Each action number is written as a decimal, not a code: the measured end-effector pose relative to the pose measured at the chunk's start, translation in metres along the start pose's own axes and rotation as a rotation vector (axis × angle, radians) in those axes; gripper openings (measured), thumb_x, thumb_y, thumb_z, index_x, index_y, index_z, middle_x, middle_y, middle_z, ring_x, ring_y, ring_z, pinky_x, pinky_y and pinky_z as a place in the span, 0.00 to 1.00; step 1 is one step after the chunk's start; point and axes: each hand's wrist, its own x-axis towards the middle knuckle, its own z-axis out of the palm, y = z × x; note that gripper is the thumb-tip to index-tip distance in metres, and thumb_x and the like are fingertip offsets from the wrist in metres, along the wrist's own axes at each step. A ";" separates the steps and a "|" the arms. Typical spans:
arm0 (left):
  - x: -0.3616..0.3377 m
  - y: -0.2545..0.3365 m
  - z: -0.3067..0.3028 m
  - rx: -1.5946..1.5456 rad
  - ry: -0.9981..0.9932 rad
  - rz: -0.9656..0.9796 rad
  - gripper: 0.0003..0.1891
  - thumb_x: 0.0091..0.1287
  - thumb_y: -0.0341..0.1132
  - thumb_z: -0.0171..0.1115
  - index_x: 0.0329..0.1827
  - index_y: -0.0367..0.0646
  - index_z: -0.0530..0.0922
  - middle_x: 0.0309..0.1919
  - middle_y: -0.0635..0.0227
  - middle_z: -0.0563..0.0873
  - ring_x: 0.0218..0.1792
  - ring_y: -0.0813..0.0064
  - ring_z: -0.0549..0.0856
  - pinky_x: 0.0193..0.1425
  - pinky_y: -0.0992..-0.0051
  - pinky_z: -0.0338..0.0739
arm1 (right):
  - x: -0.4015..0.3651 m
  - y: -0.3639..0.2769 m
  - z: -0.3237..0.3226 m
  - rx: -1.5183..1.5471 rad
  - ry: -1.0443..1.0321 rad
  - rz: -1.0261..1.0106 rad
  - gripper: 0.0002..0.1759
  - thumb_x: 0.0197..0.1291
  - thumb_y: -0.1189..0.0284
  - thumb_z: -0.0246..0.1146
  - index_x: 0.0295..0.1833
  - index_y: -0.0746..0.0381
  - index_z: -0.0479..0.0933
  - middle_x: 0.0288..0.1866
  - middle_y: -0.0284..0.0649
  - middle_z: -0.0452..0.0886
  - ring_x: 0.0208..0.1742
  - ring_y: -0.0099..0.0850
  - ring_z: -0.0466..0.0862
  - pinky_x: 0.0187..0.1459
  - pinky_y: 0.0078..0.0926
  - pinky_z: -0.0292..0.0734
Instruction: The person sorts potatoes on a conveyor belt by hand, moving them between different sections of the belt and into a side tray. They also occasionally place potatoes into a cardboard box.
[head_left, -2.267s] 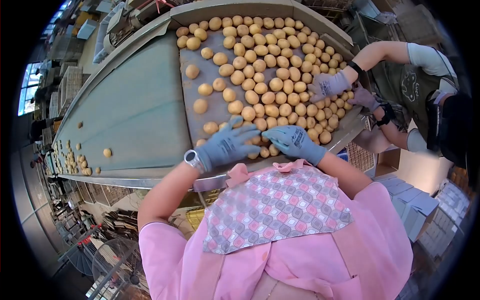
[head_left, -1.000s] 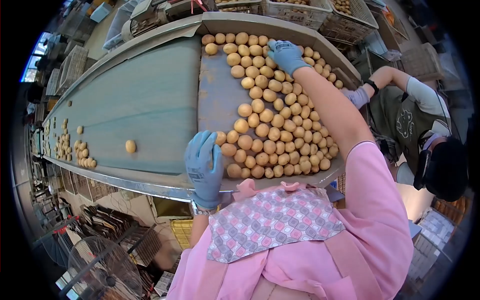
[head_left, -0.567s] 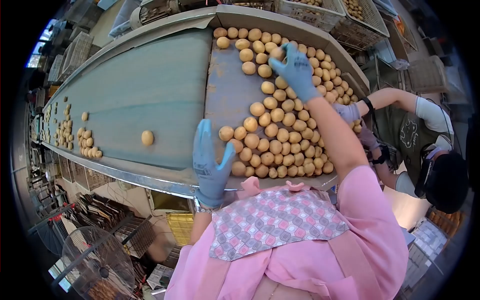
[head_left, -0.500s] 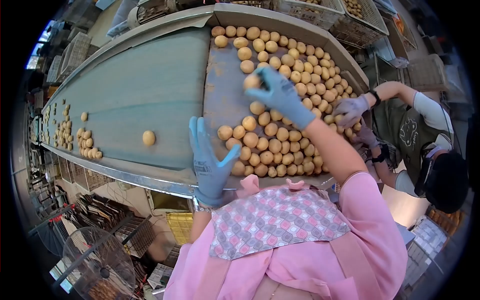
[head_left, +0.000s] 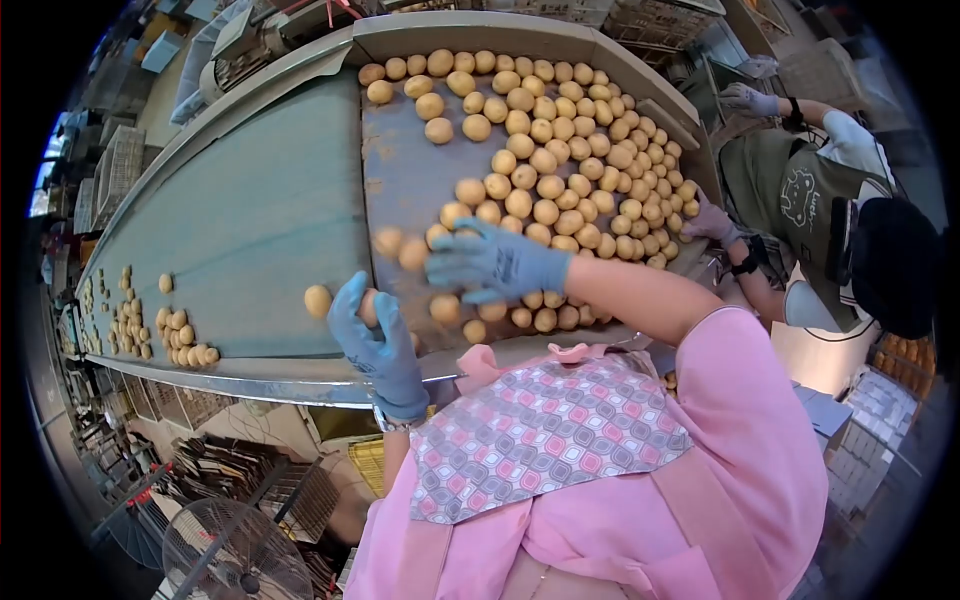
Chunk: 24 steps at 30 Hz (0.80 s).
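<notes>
Many round yellow-tan fruits [head_left: 545,187] lie on a grey sorting surface [head_left: 415,175], beside a green conveyor belt [head_left: 240,220]. My left hand [head_left: 378,350], in a blue glove, is at the belt's near edge with its fingers curled round one fruit [head_left: 370,308], partly hidden. Just left of these fingers another fruit [head_left: 317,301] sits on the belt. Over the near fruits is my right hand [head_left: 500,262], also blue-gloved, palm down with its fingers spread. Blurred fruits [head_left: 412,253] lie by its fingertips.
A co-worker [head_left: 800,200] in grey gloves stands at the right end, one hand by the fruits. More fruits [head_left: 185,340] lie far along the belt. A metal rail [head_left: 240,385] borders its near side. A fan [head_left: 240,560] stands at lower left.
My right hand has come down and nearer, and the fruit it held is out of it. My left hand has curled round a fruit. One co-worker's hand has lifted away from the fruits.
</notes>
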 end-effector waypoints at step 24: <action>0.015 0.006 -0.013 0.031 -0.089 0.113 0.16 0.78 0.26 0.64 0.66 0.34 0.79 0.57 0.63 0.83 0.47 0.79 0.82 0.54 0.76 0.81 | 0.027 0.047 -0.055 -0.648 -0.253 1.234 0.05 0.67 0.71 0.68 0.47 0.53 0.86 0.46 0.40 0.90 0.48 0.39 0.90 0.42 0.42 0.84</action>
